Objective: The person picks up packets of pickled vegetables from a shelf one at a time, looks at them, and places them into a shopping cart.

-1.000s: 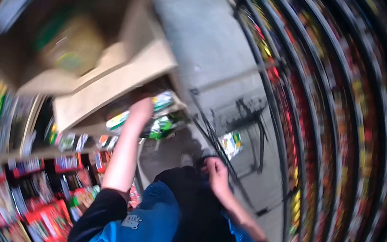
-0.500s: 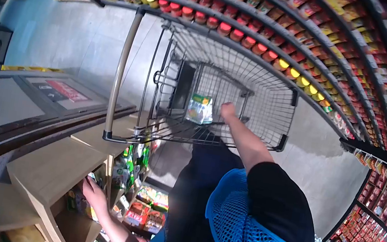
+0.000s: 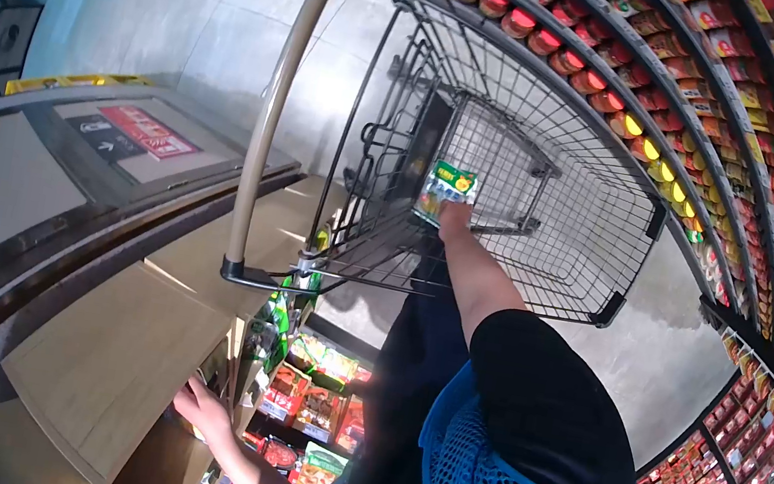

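Over the wire shopping cart, my right hand is closed on the lower edge of a green and clear packet, which hangs upright inside the basket. My left hand reaches into the wooden shelf unit at the lower left. Its fingers are partly hidden by the shelf edge, and what they touch inside cannot be made out. Green packets stand in the compartment beside it.
Shelves of red-lidded jars run along the top and right. The cart's handle is left of the basket. A freezer cabinet stands at the left. Boxed packets lie on low shelves beside my legs.
My right hand has moved left to the packet and taken hold of it. The cart appears larger and further right in view. My left hand remains at the wooden shelf.
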`<state>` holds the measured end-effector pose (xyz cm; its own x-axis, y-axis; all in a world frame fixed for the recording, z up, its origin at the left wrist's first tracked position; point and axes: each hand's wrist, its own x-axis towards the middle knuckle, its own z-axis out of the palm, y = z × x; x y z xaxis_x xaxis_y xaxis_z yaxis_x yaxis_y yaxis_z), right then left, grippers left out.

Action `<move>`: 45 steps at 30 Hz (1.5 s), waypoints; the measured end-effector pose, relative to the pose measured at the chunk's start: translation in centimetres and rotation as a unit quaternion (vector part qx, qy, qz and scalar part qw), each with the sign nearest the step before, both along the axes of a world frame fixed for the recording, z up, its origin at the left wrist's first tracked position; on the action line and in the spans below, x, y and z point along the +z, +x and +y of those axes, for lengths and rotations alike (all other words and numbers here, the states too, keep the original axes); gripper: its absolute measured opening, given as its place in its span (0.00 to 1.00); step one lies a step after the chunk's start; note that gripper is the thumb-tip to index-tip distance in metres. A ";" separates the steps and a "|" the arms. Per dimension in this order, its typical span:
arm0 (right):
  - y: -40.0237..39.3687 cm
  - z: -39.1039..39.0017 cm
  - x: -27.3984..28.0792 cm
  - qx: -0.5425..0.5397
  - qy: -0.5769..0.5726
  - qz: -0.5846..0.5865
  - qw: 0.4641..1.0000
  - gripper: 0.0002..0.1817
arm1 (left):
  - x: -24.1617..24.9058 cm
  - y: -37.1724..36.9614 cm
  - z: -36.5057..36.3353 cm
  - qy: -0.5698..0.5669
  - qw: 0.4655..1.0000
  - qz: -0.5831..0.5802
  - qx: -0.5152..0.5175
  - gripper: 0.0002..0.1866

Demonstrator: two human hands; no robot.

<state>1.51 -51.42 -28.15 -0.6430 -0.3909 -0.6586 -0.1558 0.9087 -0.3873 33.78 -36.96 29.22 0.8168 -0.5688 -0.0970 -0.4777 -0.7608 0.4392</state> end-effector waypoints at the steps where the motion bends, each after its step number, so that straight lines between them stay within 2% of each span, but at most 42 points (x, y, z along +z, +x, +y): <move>1: -0.1 -0.7 3.3 -0.025 0.011 -0.008 1.000 0.17 | -0.3 0.2 0.3 -0.019 1.000 0.009 0.005 0.21; 2: -0.4 -1.2 5.2 -0.051 0.021 -0.014 0.998 0.16 | -0.6 0.4 0.5 -0.029 1.000 0.005 0.006 0.21; 3: -0.9 0.3 0.4 -0.078 -0.048 -0.067 0.994 0.18 | -0.9 0.4 0.6 -0.040 0.999 0.003 0.006 0.21; 6: -1.5 -0.6 2.9 -0.058 -0.055 -0.093 0.992 0.16 | -0.7 0.6 0.4 -0.027 1.000 -0.002 -0.003 0.21; 9: -1.8 -2.0 6.2 0.124 0.003 -0.080 0.989 0.11 | -0.7 0.6 0.3 -0.018 1.000 -0.021 -0.002 0.21; 12: -0.7 -3.5 10.4 0.087 0.011 -0.102 0.991 0.11 | -0.7 0.5 0.3 -0.021 0.999 -0.032 -0.008 0.20; 13: -0.6 -3.5 9.1 0.047 -0.008 -0.137 0.989 0.15 | -0.8 0.6 0.4 -0.025 0.999 -0.033 -0.012 0.20; 14: -1.3 -3.4 8.1 0.106 0.006 -0.085 0.991 0.17 | -1.0 0.9 0.6 -0.026 0.999 -0.031 -0.023 0.20; 16: -1.6 -4.9 13.1 0.233 0.029 0.020 0.972 0.20 | -0.9 0.6 0.3 -0.032 0.999 -0.032 -0.019 0.19; 17: -2.0 -5.8 15.1 0.258 0.005 0.048 0.965 0.22 | -0.5 0.5 -0.1 -0.022 0.999 -0.031 -0.020 0.19; 19: -3.1 -7.0 22.6 0.266 -0.072 0.047 0.960 0.23 | -0.1 0.3 -0.6 -0.028 0.999 -0.011 -0.013 0.18; 21: -4.8 -7.2 25.3 0.255 -0.222 0.057 0.939 0.16 | -0.9 0.6 -0.3 -0.016 1.000 0.011 0.012 0.18; 22: -5.1 -7.3 30.4 0.230 -0.272 -0.025 0.934 0.11 | -1.2 1.0 0.2 0.011 0.999 0.013 0.037 0.18; 23: -5.4 -7.3 33.4 0.199 -0.312 -0.040 0.928 0.11 | -1.2 0.8 0.1 -0.061 0.992 -0.106 -0.013 0.16; 24: -5.7 -7.6 36.3 0.223 -0.287 -0.083 0.928 0.13 | -0.8 0.4 -0.2 -0.123 0.963 -0.232 -0.065 0.14; 26: -5.4 -7.2 40.6 0.145 -0.354 -0.313 0.869 0.14 | 1.8 -0.5 0.3 -0.141 0.965 -0.206 -0.077 0.14; 28: -3.4 -5.7 47.9 0.194 -0.349 -0.399 0.826 0.14 | 1.3 -2.2 2.0 -0.213 0.966 -0.131 -0.067 0.13; 30: -1.2 -3.7 53.2 0.333 -0.324 -0.421 0.779 0.14 | 3.7 -4.1 1.5 -0.331 0.922 -0.074 -0.186 0.19; 31: 0.1 -2.3 55.0 0.398 -0.311 -0.423 0.752 0.14 | 3.1 -5.2 1.8 -0.389 0.900 0.069 -0.183 0.25; 32: 1.8 -0.6 56.0 0.422 -0.291 -0.457 0.727 0.14 | 2.3 -6.6 2.4 -0.438 0.855 0.212 -0.177 0.31; 33: 3.6 1.0 57.5 0.441 -0.269 -0.529 0.673 0.12 | 2.8 -8.1 2.7 -0.458 0.835 0.260 -0.163 0.35; 34: 4.8 1.9 57.8 0.620 -0.267 -0.375 0.636 0.10 | 3.3 -9.5 2.9 -0.475 0.811 0.308 -0.149 0.40; 35: 6.9 3.7 60.5 0.597 -0.239 -0.464 0.609 0.09 | 2.7 -10.8 3.2 -0.540 0.764 0.331 -0.125 0.44; 36: 8.3 5.0 60.4 0.621 -0.245 -0.462 0.584 0.09 | 2.8 -11.0 4.2 -0.516 0.793 0.309 -0.091 0.45; 37: 9.7 6.3 59.3 0.605 -0.227 -0.493 0.582 0.12 | 3.1 -11.0 5.1 -0.490 0.821 0.287 -0.058 0.45; 38: 10.5 6.9 58.4 0.648 -0.233 -0.462 0.559 0.13 | 3.2 -11.0 6.1 -0.462 0.847 0.263 -0.024 0.46; 39: 11.1 7.3 57.6 0.689 -0.237 -0.428 0.535 0.15 | 1.8 -10.0 7.8 -0.471 0.823 0.317 0.018 0.47; 40: 11.4 7.9 57.4 0.726 -0.239 -0.394 0.510 0.17 | 1.9 -9.3 9.0 -0.462 0.832 0.306 0.042 0.46; 41: 11.5 8.8 57.6 0.699 -0.251 -0.419 0.523 0.21 | 1.7 -8.3 10.1 -0.452 0.857 0.241 0.061 0.46; 43: 10.6 9.6 57.2 0.729 -0.249 -0.386 0.508 0.23 | 4.5 -7.2 10.4 -0.436 0.875 0.171 0.120 0.45; 44: 10.0 9.9 56.8 0.744 -0.246 -0.369 0.500 0.24 | 4.5 -6.1 10.6 -0.490 0.836 0.200 0.145 0.44; 45: 9.5 10.1 55.4 0.791 -0.224 -0.328 0.466 0.25 | 4.6 -4.9 10.7 -0.544 0.791 0.224 0.169 0.43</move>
